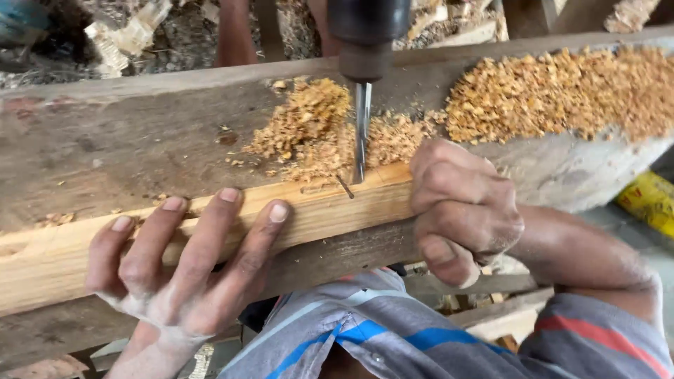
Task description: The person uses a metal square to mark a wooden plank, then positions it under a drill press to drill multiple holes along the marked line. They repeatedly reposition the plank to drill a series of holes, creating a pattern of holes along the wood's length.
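The pale wooden bar (pixel 210 231) lies along the near edge of the grey counter (pixel 105 140); a drill bit (pixel 361 130) stands upright on its top face, under a dark chuck (pixel 366 35); the left hand (pixel 182 270) presses flat on the bar, fingers spread open; the right hand (pixel 460 207) has its grip closed tightly around the bar; light shavings (pixel 562 91) are heaped behind the bit.

Even, soft daylight, no glare; faint shadows under the wood strip (pixel 210 231) at the bench's (pixel 105 140) near edge; drill chuck (pixel 368 35) at top blurred, far background dim and soft.
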